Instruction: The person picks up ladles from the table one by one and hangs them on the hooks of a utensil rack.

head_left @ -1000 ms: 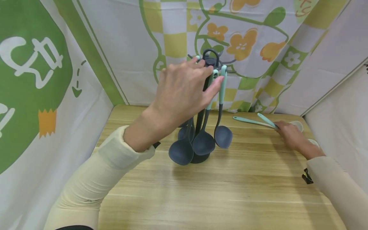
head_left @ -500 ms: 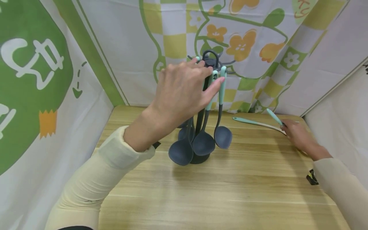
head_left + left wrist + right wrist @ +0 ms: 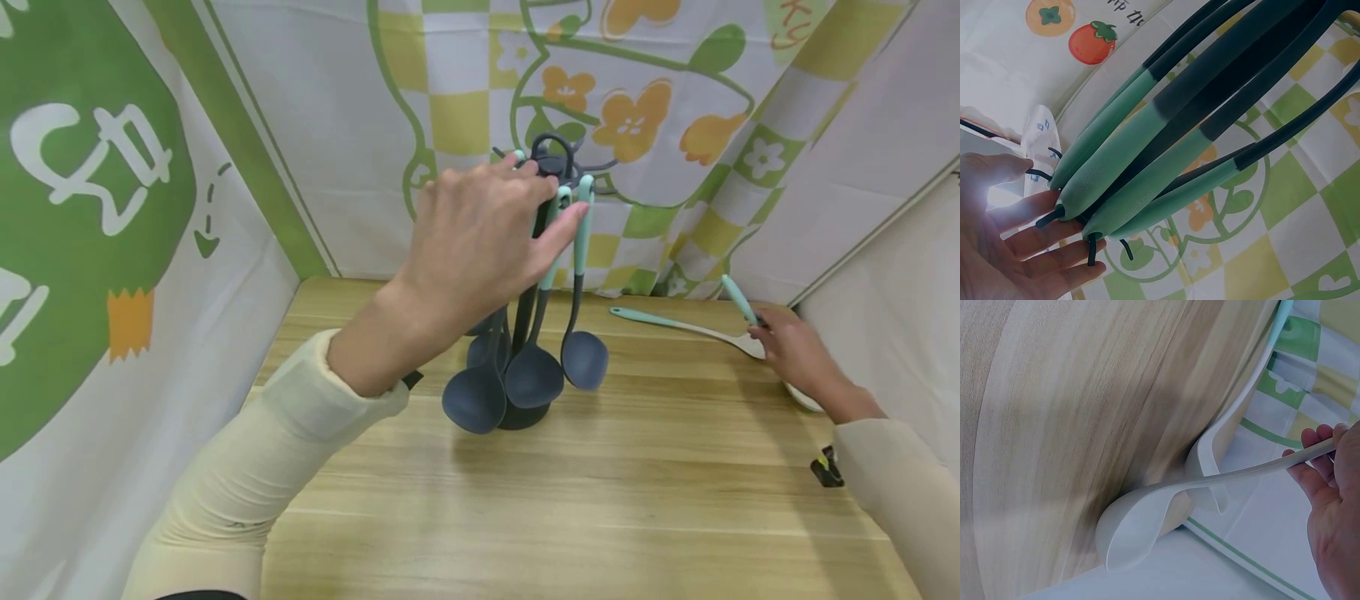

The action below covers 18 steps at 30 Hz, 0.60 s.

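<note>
In the head view my left hand rests at the top of a dark utensil stand, its fingers spread. Several dark ladles with mint handles hang there, among them a ladle at the front. The left wrist view shows the left fingers extended beside the stand's hooks and the handle ends. My right hand pinches a white ladle by its mint-ended handle. In the right wrist view its bowl is low at the tabletop; contact is unclear. A second white ladle lies just behind it.
The wooden table meets a patterned cloth wall at the back and white cloth at both sides. A small black object lies near the right sleeve. The stand is mid-table towards the back.
My right hand has moved a little to the right with the white ladle, whose handle end swung up and right. More of the second ladle shows. The left hand has stayed at the stand.
</note>
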Each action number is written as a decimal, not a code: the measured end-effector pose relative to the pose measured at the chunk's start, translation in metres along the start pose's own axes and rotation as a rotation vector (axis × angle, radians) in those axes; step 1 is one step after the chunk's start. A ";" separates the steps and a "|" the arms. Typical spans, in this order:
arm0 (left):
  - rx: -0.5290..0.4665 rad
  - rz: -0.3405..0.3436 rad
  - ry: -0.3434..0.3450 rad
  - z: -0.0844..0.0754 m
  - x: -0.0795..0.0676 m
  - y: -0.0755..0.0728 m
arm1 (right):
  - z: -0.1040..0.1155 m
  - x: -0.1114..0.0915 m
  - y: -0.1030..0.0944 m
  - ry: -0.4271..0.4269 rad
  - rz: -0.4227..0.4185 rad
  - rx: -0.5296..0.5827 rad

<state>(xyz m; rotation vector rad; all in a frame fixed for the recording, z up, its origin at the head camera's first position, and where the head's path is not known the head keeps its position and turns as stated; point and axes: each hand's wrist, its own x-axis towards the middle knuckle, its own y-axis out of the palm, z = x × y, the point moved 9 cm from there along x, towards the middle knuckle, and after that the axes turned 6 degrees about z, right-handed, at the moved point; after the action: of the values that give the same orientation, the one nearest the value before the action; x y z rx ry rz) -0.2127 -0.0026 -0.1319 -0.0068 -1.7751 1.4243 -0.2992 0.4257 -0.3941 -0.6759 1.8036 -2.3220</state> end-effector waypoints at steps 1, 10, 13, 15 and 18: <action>-0.002 0.003 0.000 0.000 0.000 0.000 | -0.001 -0.001 -0.001 0.010 0.001 0.005; -0.023 0.042 0.018 0.001 0.000 0.003 | -0.008 -0.005 -0.010 0.046 -0.036 0.038; -0.027 0.043 0.024 0.002 0.001 0.003 | -0.010 -0.006 -0.013 0.052 -0.056 0.052; -0.028 0.045 0.027 0.002 0.001 0.004 | -0.011 -0.006 -0.016 0.058 -0.068 0.056; -0.035 0.045 0.029 0.003 0.001 0.003 | -0.014 -0.007 -0.019 0.069 -0.085 0.069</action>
<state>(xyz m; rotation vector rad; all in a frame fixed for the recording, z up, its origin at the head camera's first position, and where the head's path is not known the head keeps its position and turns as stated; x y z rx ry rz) -0.2166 -0.0034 -0.1342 -0.0861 -1.7855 1.4182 -0.2954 0.4463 -0.3811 -0.6830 1.7458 -2.4791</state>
